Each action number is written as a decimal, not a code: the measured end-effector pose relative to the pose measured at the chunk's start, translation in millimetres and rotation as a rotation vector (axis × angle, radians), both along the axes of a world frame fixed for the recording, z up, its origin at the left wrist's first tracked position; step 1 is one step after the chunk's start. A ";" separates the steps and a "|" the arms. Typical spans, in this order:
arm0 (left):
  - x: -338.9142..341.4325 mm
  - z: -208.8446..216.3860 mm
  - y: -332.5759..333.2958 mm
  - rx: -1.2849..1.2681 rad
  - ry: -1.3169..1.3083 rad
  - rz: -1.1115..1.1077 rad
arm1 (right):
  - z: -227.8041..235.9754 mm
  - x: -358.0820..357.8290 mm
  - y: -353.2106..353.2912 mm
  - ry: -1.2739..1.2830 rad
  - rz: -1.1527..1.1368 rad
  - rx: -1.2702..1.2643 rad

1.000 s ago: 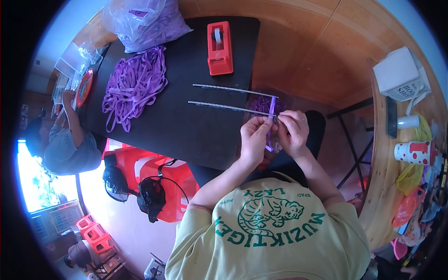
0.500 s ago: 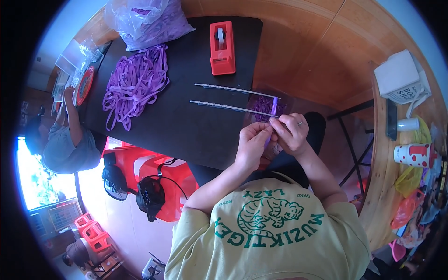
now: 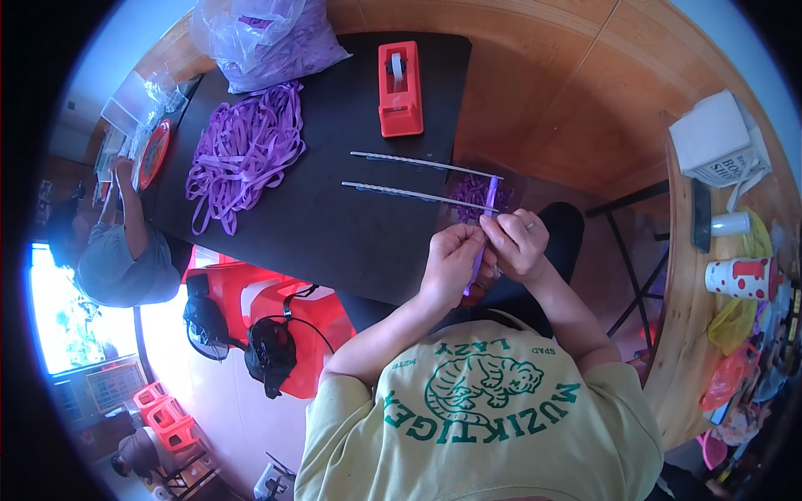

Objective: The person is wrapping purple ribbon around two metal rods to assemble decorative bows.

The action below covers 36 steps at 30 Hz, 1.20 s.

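Observation:
Two twisted metal rods (image 3: 418,197) lie fixed along the dark table and jut past its right edge. A purple ribbon (image 3: 491,194) is looped across their ends and runs down between my fingers, its tail hanging below my hands. My left hand (image 3: 454,257) pinches the ribbon with thumb and forefinger just below the nearer rod. Close against it, my right hand (image 3: 516,242) pinches the same ribbon near that rod's tip; a ring shows on one finger. Beneath the rod ends, a clear container (image 3: 511,179) holds purple ribbon pieces. The exact grip of the fingertips is partly hidden.
On the dark table (image 3: 334,242) lie a heap of purple ribbon (image 3: 242,159), a plastic bag (image 3: 284,58) of more ribbon and a red tape dispenser (image 3: 401,92). Red stools (image 3: 313,334) stand at left, a wooden counter (image 3: 672,392) at right. Another person (image 3: 125,259) sits far left.
My hands have shifted slightly, and more of the ribbon's tail now shows below them. The ribbon across the rods now slants toward my fingers. The rods stay in place.

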<state>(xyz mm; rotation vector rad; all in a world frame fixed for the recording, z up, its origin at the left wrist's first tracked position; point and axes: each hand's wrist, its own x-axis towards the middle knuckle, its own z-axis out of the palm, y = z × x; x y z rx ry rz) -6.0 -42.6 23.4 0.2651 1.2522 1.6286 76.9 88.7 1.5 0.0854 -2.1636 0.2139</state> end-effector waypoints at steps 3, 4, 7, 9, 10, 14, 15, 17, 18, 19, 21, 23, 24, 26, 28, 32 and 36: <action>-1.0 -0.3 0.4 -0.004 0.030 -0.015 | -3.1 1.7 3.1 -0.018 0.015 0.020; -1.4 -0.6 0.2 -0.004 0.030 -0.015 | -3.3 2.3 3.8 -0.041 0.015 0.029; -3.3 1.0 -1.5 -0.011 0.064 -0.036 | -1.7 3.1 3.6 -0.067 0.024 0.029; -4.5 7.8 -4.9 -0.022 0.092 -0.097 | 2.1 2.1 2.7 -0.071 0.032 0.020; -5.2 13.3 -6.9 -0.022 0.093 -0.098 | 4.7 0.5 1.4 -0.063 0.037 -0.017; -13.1 42.7 -12.8 -0.011 -0.025 -0.190 | 15.1 -3.1 2.7 -0.064 0.111 -0.229; -16.9 50.9 -12.0 0.016 -0.024 -0.206 | 18.3 -4.2 5.1 -0.062 0.113 -0.230; -34.4 71.3 -0.2 0.036 -0.012 -0.253 | 26.1 -6.1 11.9 -0.129 0.206 -0.422; -45.8 79.9 11.0 0.055 -0.001 -0.299 | 28.9 -8.7 13.9 -0.128 0.205 -0.419; -53.8 85.4 30.5 0.121 0.021 -0.236 | 31.5 -11.2 15.0 -0.135 0.215 -0.578; -83.1 101.4 69.5 0.240 0.264 -0.157 | 38.4 -17.8 15.1 -0.235 0.210 -0.960; -90.3 123.2 86.2 0.301 0.481 -0.159 | 42.3 -20.9 26.0 -0.265 0.230 -1.137; -85.0 136.1 87.9 0.346 0.774 -0.015 | 45.0 -22.3 31.7 -0.291 0.244 -1.317; -70.7 149.2 76.3 0.439 0.900 0.083 | 51.4 -25.2 38.9 -0.331 0.171 -1.429; -33.7 141.0 40.2 0.463 0.582 0.052 | 40.8 -30.7 50.7 -0.249 0.380 -1.686; 18.8 52.7 -2.0 0.052 0.047 -0.142 | 41.2 -38.2 54.7 -0.311 0.354 -1.736; 13.8 20.5 -1.5 0.057 0.737 0.118 | 51.2 -39.2 52.7 -0.328 0.399 -1.696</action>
